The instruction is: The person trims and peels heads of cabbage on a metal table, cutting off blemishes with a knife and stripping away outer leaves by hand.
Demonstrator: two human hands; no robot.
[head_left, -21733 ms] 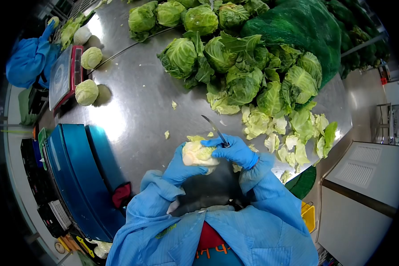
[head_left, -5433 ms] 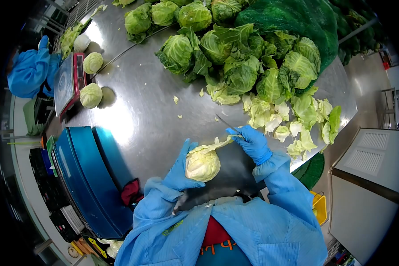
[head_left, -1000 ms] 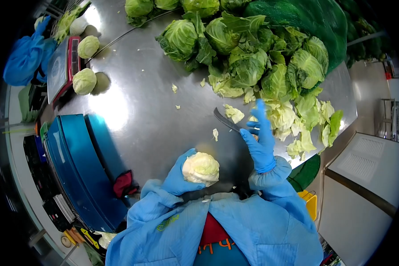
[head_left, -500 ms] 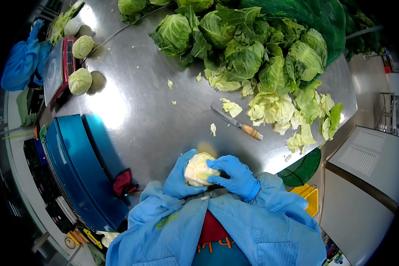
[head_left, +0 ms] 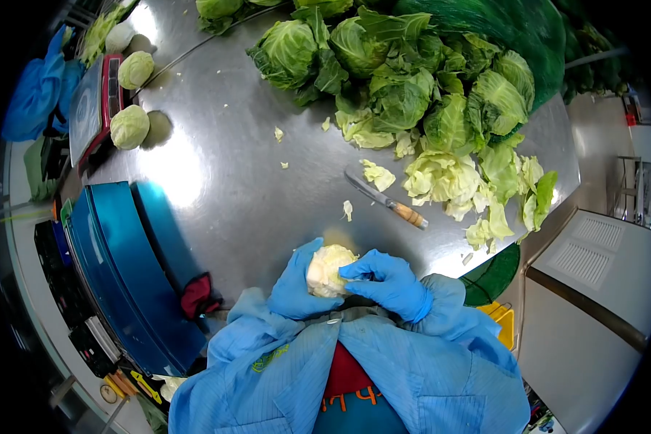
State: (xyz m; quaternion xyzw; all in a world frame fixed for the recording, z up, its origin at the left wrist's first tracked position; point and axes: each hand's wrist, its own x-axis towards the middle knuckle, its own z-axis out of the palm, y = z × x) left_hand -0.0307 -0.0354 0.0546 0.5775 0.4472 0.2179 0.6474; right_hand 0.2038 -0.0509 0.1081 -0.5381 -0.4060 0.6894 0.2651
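A small, pale trimmed cabbage [head_left: 327, 271] is close in front of my body at the table's near edge. Blue-gloved, my left hand [head_left: 295, 284] cups it from the left and below. The thumb and fingers of my right hand [head_left: 388, 280], gloved the same way, pinch at the cabbage's right side; its fingertips partly cover the surface there. Beyond the hands, a knife with a wooden handle [head_left: 410, 215] lies on the metal table [head_left: 246, 166], blade toward the upper left. Small leaf scraps [head_left: 348, 210] are scattered near it.
Whole green cabbages [head_left: 398, 98] pile up at the back right beside green netting [head_left: 513, 36], with loose leaves [head_left: 445, 177] in front. Trimmed cabbages [head_left: 130, 127] stand by a red scale [head_left: 103, 108] at left. A blue bin [head_left: 126, 275] borders the left side. Another person's blue sleeve [head_left: 32, 98] shows far left.
The cabbage has turned slightly between my hands and sits a little higher and further right. My right fingers have drawn closer together at its side.
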